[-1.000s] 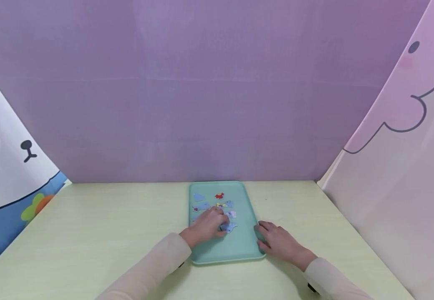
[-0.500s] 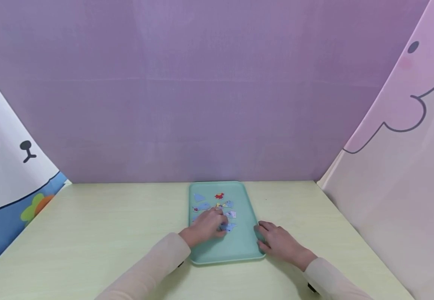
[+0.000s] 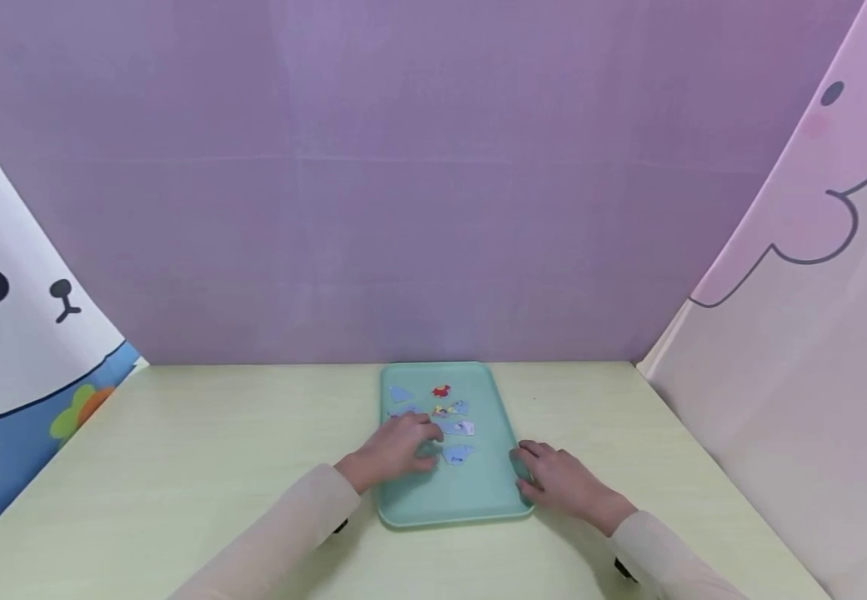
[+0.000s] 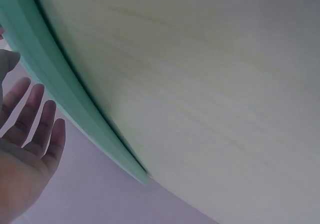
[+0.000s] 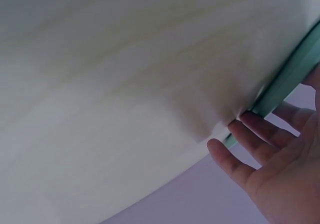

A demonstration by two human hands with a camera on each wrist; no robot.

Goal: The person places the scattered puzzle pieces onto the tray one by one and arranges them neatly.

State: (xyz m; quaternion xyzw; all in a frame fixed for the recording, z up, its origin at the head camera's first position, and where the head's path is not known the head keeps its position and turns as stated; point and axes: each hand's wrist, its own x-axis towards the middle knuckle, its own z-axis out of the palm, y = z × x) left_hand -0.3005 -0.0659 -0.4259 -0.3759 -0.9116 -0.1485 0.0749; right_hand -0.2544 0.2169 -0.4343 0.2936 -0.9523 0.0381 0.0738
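A pale green tray (image 3: 471, 496) lies on the table in the head view, with several small flat puzzle-like pieces on it. My left hand (image 3: 396, 450) is over the tray's left half with relaxed fingers, partly covering the pieces there. The left wrist view shows its fingers (image 4: 35, 109) spread, holding nothing visible. Just right of that hand lies a blue piece (image 3: 458, 454), and farther back a pale strip (image 3: 458, 428). My right hand (image 3: 564, 483) rests at the tray's right rim, its fairly straight fingers (image 5: 255, 139) touching the rim from outside.
Farther back on the tray lie a red piece (image 3: 441, 391), a plain blue piece (image 3: 401, 394) and a yellow-and-blue piece (image 3: 452, 409). The pale wooden table (image 3: 238, 450) meets a purple cloth wall (image 3: 433, 208) behind the tray. Printed cloth panels stand at both sides.
My left hand has moved left, off the blue piece and the pale strip, which now show more fully. My right hand stays at the tray's rim. The head view has shifted slightly.
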